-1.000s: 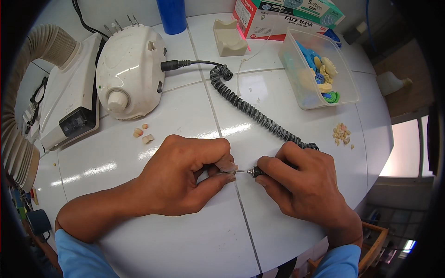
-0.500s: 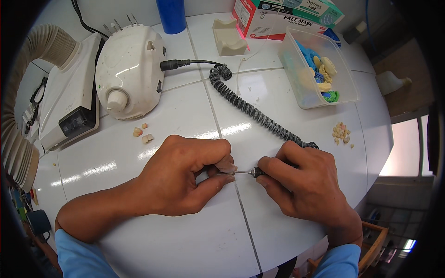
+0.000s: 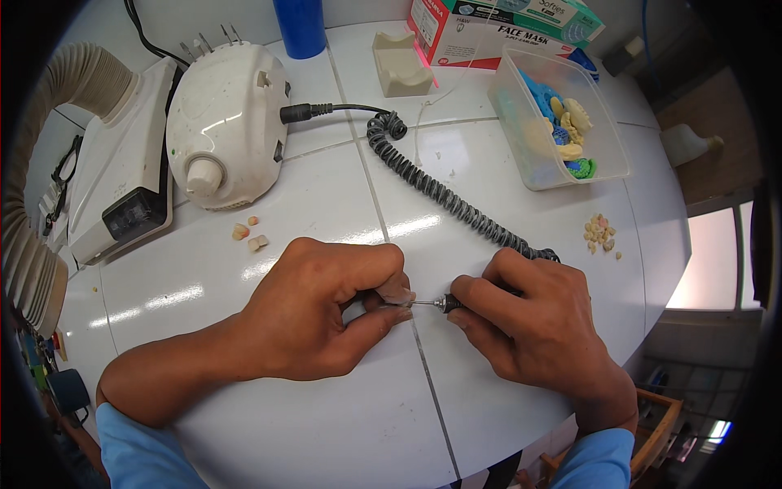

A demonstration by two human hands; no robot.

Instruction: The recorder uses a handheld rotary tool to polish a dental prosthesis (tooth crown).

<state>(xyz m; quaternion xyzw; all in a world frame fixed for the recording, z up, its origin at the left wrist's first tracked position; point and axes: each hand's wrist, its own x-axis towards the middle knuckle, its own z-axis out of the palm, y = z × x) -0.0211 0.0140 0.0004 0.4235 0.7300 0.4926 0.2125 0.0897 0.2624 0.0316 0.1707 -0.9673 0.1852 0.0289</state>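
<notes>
My right hand (image 3: 533, 322) is wrapped round a slim rotary handpiece (image 3: 447, 303), held level above the tabletop. From its dark nose a thin metal shank (image 3: 424, 303) points left and reaches the fingertips of my left hand (image 3: 330, 306). Thumb and fingers of that hand are pinched together, with dust on the tips. Whatever they grip is too small and too covered to name. A coiled black cord (image 3: 456, 204) runs from behind my right hand to a white control unit (image 3: 224, 126) with a knob.
Small tooth-like pieces (image 3: 257, 243) lie beyond my left hand, and a heap of others (image 3: 599, 234) at right. A clear plastic tub (image 3: 554, 175) holds coloured moulded pieces. A beige cradle (image 3: 403, 73), mask boxes (image 3: 464, 37), a blue cylinder (image 3: 300, 28) and a hosed white machine (image 3: 122, 171) stand around.
Almost nothing differs. Both hands keep their pose at the shank, and the view has shifted very slightly.
</notes>
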